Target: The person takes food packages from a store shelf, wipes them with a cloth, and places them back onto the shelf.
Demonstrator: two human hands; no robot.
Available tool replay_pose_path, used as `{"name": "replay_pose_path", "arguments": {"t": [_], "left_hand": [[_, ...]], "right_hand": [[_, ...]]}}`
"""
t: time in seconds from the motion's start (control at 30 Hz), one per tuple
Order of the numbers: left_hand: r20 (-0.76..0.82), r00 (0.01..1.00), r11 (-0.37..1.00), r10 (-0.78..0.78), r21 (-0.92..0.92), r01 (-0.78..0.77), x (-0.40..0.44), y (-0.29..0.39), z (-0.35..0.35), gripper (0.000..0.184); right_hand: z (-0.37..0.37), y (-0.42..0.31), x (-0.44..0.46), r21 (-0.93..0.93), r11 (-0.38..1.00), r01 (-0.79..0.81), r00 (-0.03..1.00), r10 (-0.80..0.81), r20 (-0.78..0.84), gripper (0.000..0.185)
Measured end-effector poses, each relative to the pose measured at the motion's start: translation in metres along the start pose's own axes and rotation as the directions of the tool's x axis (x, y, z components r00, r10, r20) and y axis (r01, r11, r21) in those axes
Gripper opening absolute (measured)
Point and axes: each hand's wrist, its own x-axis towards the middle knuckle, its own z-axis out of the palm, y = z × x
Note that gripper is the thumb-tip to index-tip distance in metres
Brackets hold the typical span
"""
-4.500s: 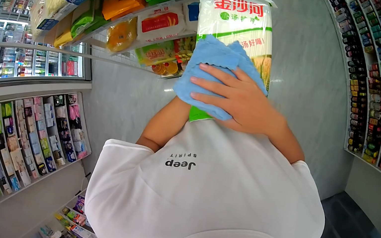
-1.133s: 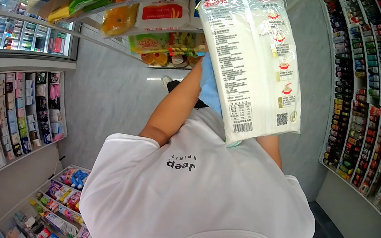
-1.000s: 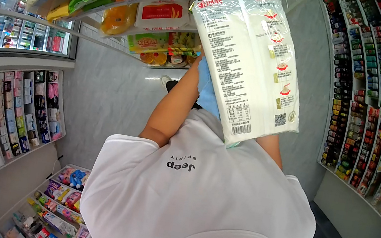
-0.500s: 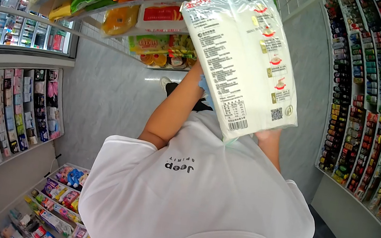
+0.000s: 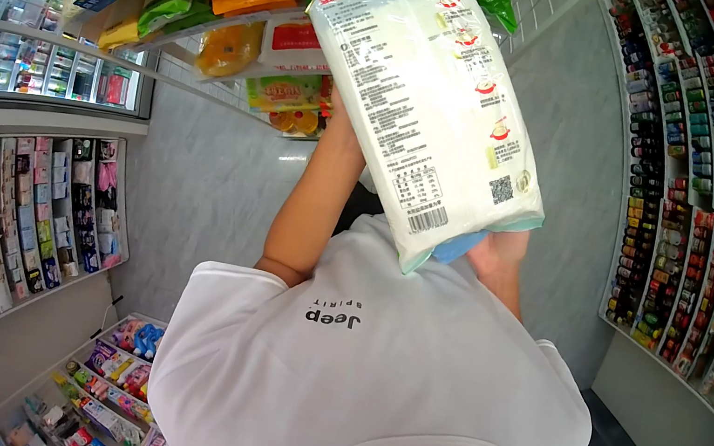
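The grey floor (image 5: 219,172) is below my hands. Past my right hand is a big rack (image 5: 667,371) with rows of little things. Ahead of my left hand is a food shelf (image 5: 232,19) with orange, green and yellow bags.

The white pack (image 5: 426,121) is on top of both hands, over my shirt (image 5: 372,358). It is long and slants. The far end, with big red writing, points ahead and to the left. The near end points back at me, toward the right. Its printed side faces up: lines of tiny black words, small red bowls, stripes and a square code. The plastic is shiny and crinkly.

My right hand (image 5: 499,251) is at the near right corner, fingers hidden. My left hand (image 5: 335,111) is mostly behind the far left side. I cannot tell how open they are or how they grip. A blue cloth (image 5: 459,246) peeks out beside my right hand.
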Motion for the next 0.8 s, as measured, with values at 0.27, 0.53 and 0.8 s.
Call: {"name": "replay_pose_path", "arguments": {"t": [0.27, 0.53, 0.8], "left_hand": [[-0.093, 0.996, 0.999, -0.009, 0.036, 0.012, -0.036, -0.002, -0.005, 0.054], [-0.057, 0.998, 0.996, -0.039, 0.083, 0.043, -0.036, -0.022, -0.084, 0.059], [-0.067, 0.995, 0.992, -0.067, 0.100, 0.074, -0.044, -0.026, -0.074, 0.062]], "right_hand": [[-0.003, 0.002, -0.008, 0.007, 1.000, 0.023, 1.000, -0.023, 0.019, 0.061], [0.002, 0.006, -0.012, -0.020, 1.000, -0.011, 0.999, 0.011, 0.036, 0.064], [0.008, 0.014, -0.007, -0.034, 0.999, -0.010, 1.000, 0.010, 0.020, 0.063]]}}
